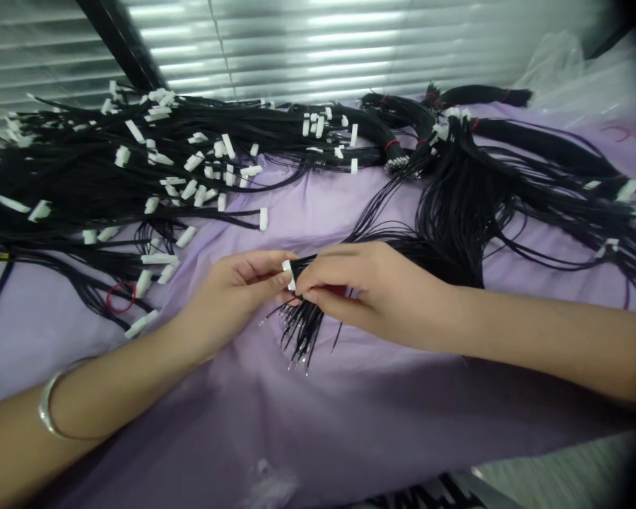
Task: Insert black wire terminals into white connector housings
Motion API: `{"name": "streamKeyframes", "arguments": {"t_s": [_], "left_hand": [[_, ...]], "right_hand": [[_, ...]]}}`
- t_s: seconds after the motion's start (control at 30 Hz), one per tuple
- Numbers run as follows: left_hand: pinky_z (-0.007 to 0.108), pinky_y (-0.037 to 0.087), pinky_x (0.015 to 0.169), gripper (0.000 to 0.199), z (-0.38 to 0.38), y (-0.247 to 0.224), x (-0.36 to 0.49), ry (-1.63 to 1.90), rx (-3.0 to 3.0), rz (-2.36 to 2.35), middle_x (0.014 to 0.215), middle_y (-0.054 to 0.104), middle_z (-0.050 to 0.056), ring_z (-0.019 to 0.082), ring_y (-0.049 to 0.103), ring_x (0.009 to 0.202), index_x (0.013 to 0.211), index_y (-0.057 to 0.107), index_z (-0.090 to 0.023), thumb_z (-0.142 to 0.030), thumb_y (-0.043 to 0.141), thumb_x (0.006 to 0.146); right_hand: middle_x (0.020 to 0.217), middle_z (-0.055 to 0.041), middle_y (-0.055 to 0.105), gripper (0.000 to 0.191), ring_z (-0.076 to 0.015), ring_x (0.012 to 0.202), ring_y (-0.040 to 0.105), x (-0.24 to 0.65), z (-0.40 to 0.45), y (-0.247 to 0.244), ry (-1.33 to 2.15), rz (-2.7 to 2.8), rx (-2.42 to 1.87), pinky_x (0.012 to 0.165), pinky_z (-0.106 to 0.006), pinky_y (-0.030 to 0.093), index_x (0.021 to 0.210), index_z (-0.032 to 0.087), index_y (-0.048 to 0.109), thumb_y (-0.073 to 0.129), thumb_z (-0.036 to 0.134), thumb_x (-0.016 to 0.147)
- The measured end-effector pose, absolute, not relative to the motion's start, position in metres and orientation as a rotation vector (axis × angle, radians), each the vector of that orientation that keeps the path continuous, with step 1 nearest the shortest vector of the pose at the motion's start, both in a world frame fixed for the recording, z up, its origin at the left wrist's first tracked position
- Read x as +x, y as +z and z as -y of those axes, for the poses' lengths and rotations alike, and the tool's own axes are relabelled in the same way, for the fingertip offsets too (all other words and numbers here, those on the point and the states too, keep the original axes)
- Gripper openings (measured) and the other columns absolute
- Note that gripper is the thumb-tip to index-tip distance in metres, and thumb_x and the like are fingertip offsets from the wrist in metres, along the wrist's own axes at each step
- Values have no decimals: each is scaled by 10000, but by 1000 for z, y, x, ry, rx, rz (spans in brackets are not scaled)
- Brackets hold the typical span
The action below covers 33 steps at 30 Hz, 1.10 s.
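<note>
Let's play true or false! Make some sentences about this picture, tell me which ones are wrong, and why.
1. The left hand holds a white connector. True.
2. The right hand is far away from the connector. False: the right hand is right beside it.
3. The bracelet is on the right arm. False: the bracelet is on the left arm.
4. Many black wires lie on the cloth. True.
5. The cloth is green. False: it is purple.
6. There are blinds behind the wires. True.
</note>
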State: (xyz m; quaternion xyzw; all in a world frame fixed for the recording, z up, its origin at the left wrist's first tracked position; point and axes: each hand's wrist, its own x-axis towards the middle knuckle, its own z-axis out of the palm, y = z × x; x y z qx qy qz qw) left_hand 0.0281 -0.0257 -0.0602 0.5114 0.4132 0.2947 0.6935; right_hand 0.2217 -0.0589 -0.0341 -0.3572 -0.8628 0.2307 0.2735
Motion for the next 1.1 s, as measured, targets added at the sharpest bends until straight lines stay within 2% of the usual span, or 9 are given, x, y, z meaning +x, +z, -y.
{"name": "streamKeyframes", "arguments": {"t_s": [0.13, 0.23, 0.57, 0.67, 0.9, 1.1], "left_hand": [[227, 528, 801, 162, 26, -58, 30, 620, 1129, -899, 905, 737, 36, 137, 663, 823, 908, 747, -172, -197, 726, 750], [234, 536, 818, 158, 26, -58, 31, 613, 1093, -937, 892, 734, 38, 139, 668, 818, 894, 743, -155, -177, 732, 739], [264, 546, 834, 139, 25, -57, 32, 617, 1138, -943, 901, 734, 40, 148, 678, 811, 895, 736, -159, -178, 710, 759], [242, 552, 817, 141, 25, -58, 32, 623, 1147, -944, 908, 735, 33, 133, 679, 795, 900, 735, -163, -174, 716, 761], [229, 553, 815, 169, 25, -60, 31, 619, 1174, -934, 948, 740, 32, 129, 680, 808, 936, 741, -183, -186, 717, 769], [270, 549, 850, 204, 26, -56, 33, 600, 1233, -950, 979, 738, 49, 164, 682, 871, 985, 741, -197, -207, 705, 784]], "right_hand": [[702, 1, 531, 74, -72, 610, 453, 227, 50, -40, 289, 2256, -1010, 571, -195, 366, 755, 120, 634, 586, 140, 807], [671, 15, 500, 52, -67, 569, 409, 230, 45, -43, 203, 2242, -1086, 543, -201, 334, 723, 126, 607, 588, 121, 772], [639, 17, 495, 94, -70, 572, 422, 230, 48, -43, 256, 2214, -1216, 556, -203, 332, 643, 124, 587, 576, 112, 736], [641, 17, 501, 104, -74, 581, 433, 230, 48, -43, 271, 2203, -1248, 563, -205, 338, 636, 129, 588, 568, 112, 736], [656, 17, 506, 91, -66, 586, 433, 230, 47, -45, 260, 2173, -1138, 560, -192, 338, 667, 119, 594, 572, 99, 753], [648, 20, 482, 128, -74, 592, 423, 227, 52, -45, 343, 2185, -1078, 564, -194, 333, 661, 129, 579, 562, 128, 787]]}}
